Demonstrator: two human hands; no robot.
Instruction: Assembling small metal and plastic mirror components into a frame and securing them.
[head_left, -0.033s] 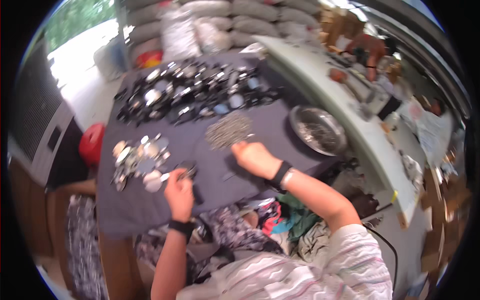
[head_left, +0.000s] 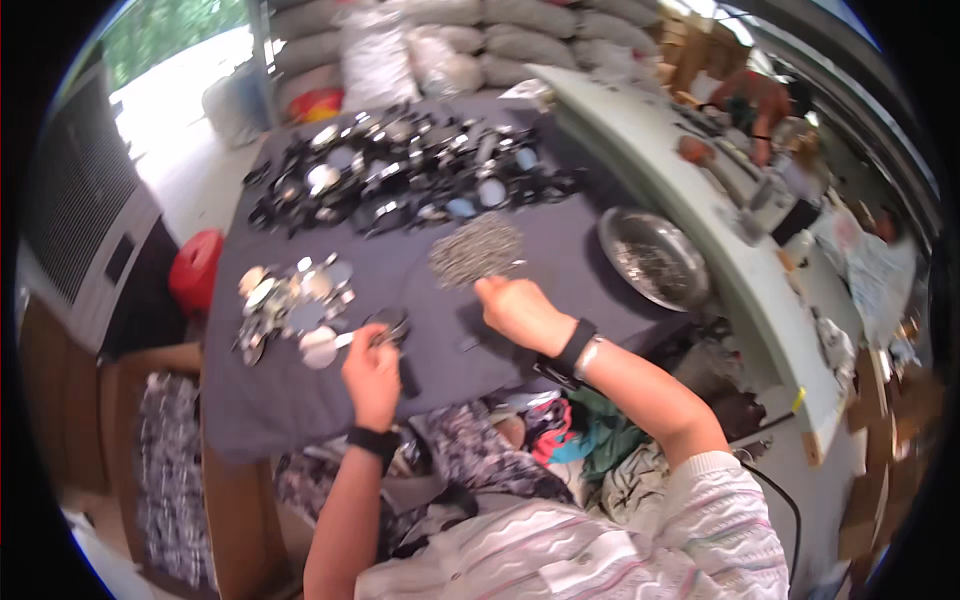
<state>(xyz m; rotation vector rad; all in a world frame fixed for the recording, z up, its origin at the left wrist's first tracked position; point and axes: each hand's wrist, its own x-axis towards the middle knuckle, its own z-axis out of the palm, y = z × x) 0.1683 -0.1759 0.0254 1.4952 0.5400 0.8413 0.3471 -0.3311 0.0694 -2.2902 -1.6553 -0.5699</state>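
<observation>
Grey cloth [head_left: 290, 415] bears a black heap [head_left: 400, 170] and pale heap [head_left: 305, 300]; much seems left, the finished share unclear. Left hand [head_left: 372, 385] pinches a dark piece [head_left: 393, 325] beside the pale heap; right hand [head_left: 530, 315], by the pins [head_left: 475, 250], hides its grip.

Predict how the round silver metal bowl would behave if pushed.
The bowl looks stiff, given its smooth metallic shine. It would probably drag on the dark grey cloth. The small shiny pieces inside may shift if it tips.

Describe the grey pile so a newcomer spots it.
Start at the dark cloth. The grey pile lies on it, just beyond the right hand and left of the metal bowl. Unlike the glinting black heap behind, it is made of fine, thin bits.
</observation>
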